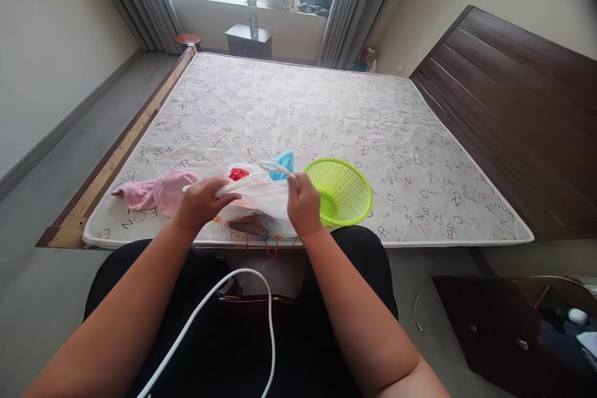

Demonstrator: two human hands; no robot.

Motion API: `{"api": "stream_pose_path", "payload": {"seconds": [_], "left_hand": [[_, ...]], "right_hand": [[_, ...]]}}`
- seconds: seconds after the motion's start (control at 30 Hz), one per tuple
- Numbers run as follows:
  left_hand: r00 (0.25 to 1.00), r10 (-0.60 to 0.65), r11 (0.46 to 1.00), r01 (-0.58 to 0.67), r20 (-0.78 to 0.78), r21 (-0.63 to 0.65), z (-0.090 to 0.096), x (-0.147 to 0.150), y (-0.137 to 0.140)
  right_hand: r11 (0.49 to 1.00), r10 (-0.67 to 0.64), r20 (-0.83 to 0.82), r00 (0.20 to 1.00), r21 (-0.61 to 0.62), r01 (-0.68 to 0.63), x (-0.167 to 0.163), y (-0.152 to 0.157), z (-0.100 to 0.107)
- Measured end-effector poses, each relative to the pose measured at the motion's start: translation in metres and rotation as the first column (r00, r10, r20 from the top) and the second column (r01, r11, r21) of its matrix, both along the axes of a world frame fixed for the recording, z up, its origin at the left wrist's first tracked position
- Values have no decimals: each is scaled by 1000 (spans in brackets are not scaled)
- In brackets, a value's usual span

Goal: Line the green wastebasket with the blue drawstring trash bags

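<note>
Between my two hands a white plastic bag (268,199) is stretched at the mattress's near edge. My left hand (201,202) grips its left side, and my right hand (304,202) grips the right side with a twisted strip of plastic rising from it. Something dark with red cords (254,227) shows at the bag's lower part; I cannot make out what it is. Behind the bag lie a red bundle (239,174) and a blue plastic bag (282,165). A pink towel (170,191) rests left of my left hand. Just right of my right hand stands a green plastic basket (342,193).
The letter-printed mattress (298,112) spreads ahead, with a wooden headboard (508,99) on the right. A white cable (268,289) loops over my lap. At lower right is a dark cabinet (494,323); a nightstand (249,40) with a bottle (252,15) stands by the window.
</note>
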State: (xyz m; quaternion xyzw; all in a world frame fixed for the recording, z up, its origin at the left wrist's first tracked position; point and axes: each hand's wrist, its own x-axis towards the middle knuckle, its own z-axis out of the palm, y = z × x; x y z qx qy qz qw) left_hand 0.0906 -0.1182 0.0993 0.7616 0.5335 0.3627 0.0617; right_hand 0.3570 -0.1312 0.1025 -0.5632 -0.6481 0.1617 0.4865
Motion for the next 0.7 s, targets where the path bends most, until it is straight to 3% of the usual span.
{"api": "stream_pose_path", "payload": {"seconds": [0.13,0.27,0.37,0.43,0.47,0.5,0.53,0.57,0.6,0.63,0.7], "left_hand": [[975,216,976,-217,58,13,1,-19,2],[857,446,879,-474,257,58,2,-28,7],[812,433,830,-528,392,177,11,-26,9],[830,373,736,-537,414,413,20,-19,2],[861,321,675,-501,395,542,24,-14,-4],[908,253,655,-415,335,631,28,-7,-11],[957,165,699,-283,237,656,30,1,-20],[990,63,792,-127,126,597,31,10,-27],[998,-48,895,29,30,444,31,19,-34],[990,-135,960,140,-36,242,30,28,-38],[973,-211,975,202,-99,-91,24,42,-38]], "right_hand": [[991,-130,-182,975,-8,131,13,6,4],[988,-155,-297,942,-41,150,12,5,6],[989,-151,-328,933,-48,143,6,2,6],[990,-143,-338,930,-44,136,0,-1,5],[992,-125,-337,933,-28,123,-3,-2,5],[995,-99,-331,939,-2,104,-6,-4,4],[996,-67,-317,946,31,81,-8,-6,3],[996,-31,-296,955,67,53,-10,-8,2],[994,6,-270,963,105,23,-12,-9,1],[990,45,-243,969,141,-11,-14,-11,0],[973,134,-197,971,210,-91,-17,-14,-2]]}}
